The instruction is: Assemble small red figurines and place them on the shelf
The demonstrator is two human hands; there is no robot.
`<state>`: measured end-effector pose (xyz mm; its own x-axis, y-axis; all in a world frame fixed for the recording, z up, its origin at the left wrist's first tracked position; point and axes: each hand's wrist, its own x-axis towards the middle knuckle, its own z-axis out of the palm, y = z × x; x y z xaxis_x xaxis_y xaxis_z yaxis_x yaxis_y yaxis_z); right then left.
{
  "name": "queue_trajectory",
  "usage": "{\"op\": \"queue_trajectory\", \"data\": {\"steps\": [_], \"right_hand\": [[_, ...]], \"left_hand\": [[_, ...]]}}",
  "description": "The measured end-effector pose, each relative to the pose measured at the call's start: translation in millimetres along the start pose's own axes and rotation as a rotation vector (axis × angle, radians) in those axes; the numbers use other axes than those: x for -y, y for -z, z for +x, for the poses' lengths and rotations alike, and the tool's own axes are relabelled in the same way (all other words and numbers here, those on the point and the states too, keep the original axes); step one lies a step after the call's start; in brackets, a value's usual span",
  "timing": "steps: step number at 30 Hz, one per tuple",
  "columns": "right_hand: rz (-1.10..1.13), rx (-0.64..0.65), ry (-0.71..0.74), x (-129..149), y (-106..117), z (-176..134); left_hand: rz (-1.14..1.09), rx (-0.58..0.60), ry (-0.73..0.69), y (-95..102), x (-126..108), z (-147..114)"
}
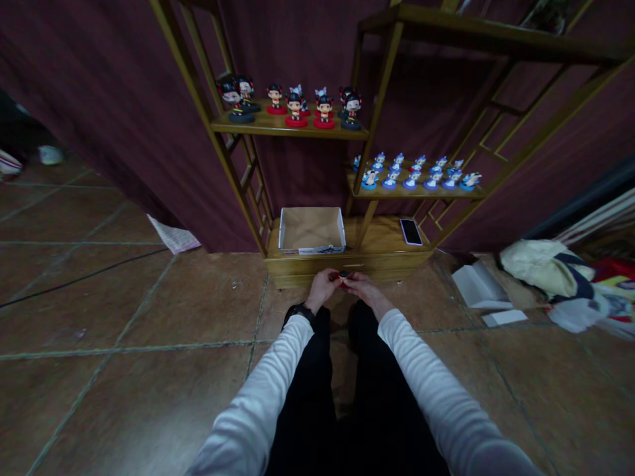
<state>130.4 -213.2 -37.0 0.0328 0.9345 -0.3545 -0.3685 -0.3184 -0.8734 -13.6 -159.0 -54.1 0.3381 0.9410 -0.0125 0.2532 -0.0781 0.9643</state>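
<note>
Between my two hands is a small figurine (342, 275) with a dark head and a red base, held low in front of the wooden drawer. My left hand (323, 287) closes on its left side, and a dark watch circles that wrist. From the right, the fingers of my right hand (364, 288) pinch the same figurine. Just beyond my hands, an open cardboard box (312, 250) with white walls rests on the cabinet top. Similar figurines on red and black bases, such as one red-based figurine (296, 110), line the upper left shelf.
Two rows of small blue-white figurines (413, 178) stand on the right shelf (421, 192). A phone (411, 231) lies on the cabinet's right side. Opened white boxes (481, 285) and bags (546, 268) lie on the floor at right. A black cable (99, 270) and a printed sheet (173, 235) are at left.
</note>
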Motion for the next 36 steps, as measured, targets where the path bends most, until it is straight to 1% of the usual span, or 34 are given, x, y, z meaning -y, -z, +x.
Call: {"op": "queue_trajectory", "data": {"steps": [6,12,15,19,21,23,28,32,36], "right_hand": [[0.006,0.028,0.006,-1,0,0],[0.009,-0.004,0.012,-6,2,4],[0.027,-0.028,0.009,-8,4,6],[0.045,-0.014,0.02,-7,4,5],[0.04,-0.019,0.021,-5,3,5],[0.036,-0.034,0.02,-4,2,4],[0.056,-0.047,0.038,-3,2,4],[0.054,-0.062,0.042,-4,3,5],[0.059,-0.101,0.041,-5,4,5]], "left_hand": [[-0.043,-0.032,0.033,-0.7,2,1],[-0.076,-0.032,0.027,-0.5,-1,1],[-0.079,0.002,0.015,-0.1,-4,0],[-0.031,0.064,-0.023,-0.1,-8,-2],[0.052,0.086,-0.054,0.1,-12,-5],[0.195,0.094,-0.091,0.6,-16,-8],[0.558,0.072,-0.195,1.2,-27,-18],[0.75,0.113,-0.228,0.1,-36,-26],[0.897,0.138,-0.279,-1.2,-45,-33]]}}
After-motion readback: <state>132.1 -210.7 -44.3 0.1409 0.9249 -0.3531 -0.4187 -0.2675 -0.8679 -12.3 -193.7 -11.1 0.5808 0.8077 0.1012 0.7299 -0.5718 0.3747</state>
